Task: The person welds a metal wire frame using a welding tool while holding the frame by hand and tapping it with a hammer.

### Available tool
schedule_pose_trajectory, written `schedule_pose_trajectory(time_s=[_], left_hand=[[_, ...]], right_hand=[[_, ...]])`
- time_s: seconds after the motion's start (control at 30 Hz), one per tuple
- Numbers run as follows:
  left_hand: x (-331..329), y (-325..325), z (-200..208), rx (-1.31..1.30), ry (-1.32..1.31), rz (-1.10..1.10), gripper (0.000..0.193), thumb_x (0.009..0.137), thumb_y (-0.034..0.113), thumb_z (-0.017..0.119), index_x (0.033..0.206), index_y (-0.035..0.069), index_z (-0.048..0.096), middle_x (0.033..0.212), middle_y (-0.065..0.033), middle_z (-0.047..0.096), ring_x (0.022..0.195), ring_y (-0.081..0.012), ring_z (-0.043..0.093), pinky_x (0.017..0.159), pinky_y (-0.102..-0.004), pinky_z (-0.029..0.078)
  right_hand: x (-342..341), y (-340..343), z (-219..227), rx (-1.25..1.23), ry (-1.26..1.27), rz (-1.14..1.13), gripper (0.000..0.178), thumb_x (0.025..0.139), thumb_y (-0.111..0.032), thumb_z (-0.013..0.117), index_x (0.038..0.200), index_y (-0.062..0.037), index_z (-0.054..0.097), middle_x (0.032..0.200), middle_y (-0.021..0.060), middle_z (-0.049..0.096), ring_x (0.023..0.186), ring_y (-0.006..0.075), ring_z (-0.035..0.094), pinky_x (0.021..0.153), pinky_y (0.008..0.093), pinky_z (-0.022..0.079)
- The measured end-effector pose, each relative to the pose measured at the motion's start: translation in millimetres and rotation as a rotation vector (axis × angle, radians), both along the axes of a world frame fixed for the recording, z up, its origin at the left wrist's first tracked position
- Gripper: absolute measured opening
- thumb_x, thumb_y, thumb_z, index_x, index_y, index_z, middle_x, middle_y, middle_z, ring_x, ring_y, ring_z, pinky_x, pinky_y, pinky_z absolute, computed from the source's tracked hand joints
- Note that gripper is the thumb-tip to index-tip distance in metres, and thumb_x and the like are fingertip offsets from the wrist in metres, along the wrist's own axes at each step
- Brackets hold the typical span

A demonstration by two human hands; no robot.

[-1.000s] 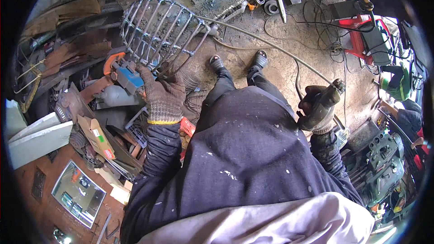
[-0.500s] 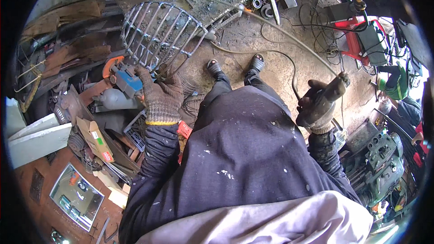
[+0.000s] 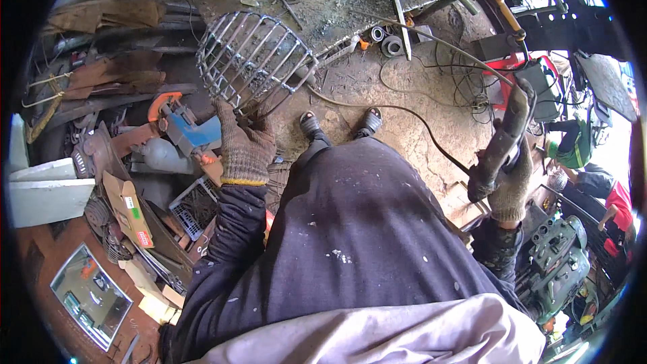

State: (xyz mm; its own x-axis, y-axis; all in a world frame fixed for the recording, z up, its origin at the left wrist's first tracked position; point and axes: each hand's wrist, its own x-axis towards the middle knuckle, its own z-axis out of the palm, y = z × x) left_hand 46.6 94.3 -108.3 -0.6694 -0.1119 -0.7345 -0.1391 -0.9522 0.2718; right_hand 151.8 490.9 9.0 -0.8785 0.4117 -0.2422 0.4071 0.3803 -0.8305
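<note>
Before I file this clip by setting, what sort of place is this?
Probably a metalworking shop: the left hand holds a cage of metal rods, the right hand what looks like a welding handle, and a grey-green machine stands nearby.

Fisheye: black vignette at sides and corners, lines bowing near rim. Daylight blown white at far right, bluish fringing. Bare brown concrete floor (image 3: 411, 138) well lit; paint-flecked dark navy cloth garment (image 3: 357, 222) shadowed. Grey welded steel-rod cage (image 3: 251, 65) shows small glints.
</note>
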Motion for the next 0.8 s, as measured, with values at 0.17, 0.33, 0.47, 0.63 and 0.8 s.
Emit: schedule_pose_trajectory(time_s=[0.17,0.33,0.47,0.63,0.8], left_hand=[[6.0,-13.3,-24.0,-0.033,0.068,-0.03,0.045,0.089,0.038,0.066,0.118,0.004,0.058,0.112,-0.0117,0.067,0.095,-0.0236,0.068,0.084,-0.035,0.06],[4.5,-9.2,-15.5,0.011,0.032,0.021,0.041,0.086,0.031,0.071,0.112,0.0,0.062,0.109,-0.0154,0.068,0.096,-0.0278,0.068,0.081,-0.0397,0.06],[4.3,-11.3,-19.2,-0.014,0.027,0.037,0.041,0.086,0.032,0.071,0.111,0.0,0.063,0.108,-0.0146,0.068,0.094,-0.0268,0.068,0.08,-0.0389,0.06],[3.6,-11.8,-22.7,-0.047,0.036,0.037,0.039,0.086,0.033,0.071,0.107,0.001,0.064,0.104,-0.0141,0.069,0.09,-0.0263,0.069,0.079,-0.0395,0.06],[3.3,-12.2,-22.9,-0.042,0.035,0.02,0.04,0.085,0.035,0.072,0.105,0.001,0.064,0.103,-0.0137,0.07,0.088,-0.0263,0.069,0.078,-0.0396,0.061]], right_hand=[[-22.4,-0.5,27.4,0.093,-0.034,0.078,0.045,0.08,-0.003,0.07,0.121,0.0002,0.052,0.1,0.0039,0.064,0.093,0.0115,0.061,0.079,0.025,0.049],[-36.6,12.2,51.9,0.106,-0.002,0.18,0.046,0.085,-0.001,0.063,0.128,0.0005,0.045,0.092,0.0078,0.063,0.071,0.012,0.062,0.053,0.0265,0.053],[-50.4,14.1,62.8,0.133,-0.077,0.234,0.046,0.087,0.0,0.061,0.13,0.0004,0.044,0.094,0.0089,0.063,0.071,0.0123,0.063,0.054,0.026,0.053],[-49.4,-3.5,84.0,0.032,-0.006,0.119,0.041,0.082,-0.002,0.065,0.121,-0.0002,0.054,0.094,0.0062,0.067,0.081,0.012,0.064,0.072,0.0276,0.051],[-49.3,1.5,84.1,0.131,-0.089,0.127,0.047,0.082,0.003,0.064,0.126,0.0016,0.05,0.091,0.0049,0.066,0.082,0.0111,0.064,0.07,0.0255,0.051]])
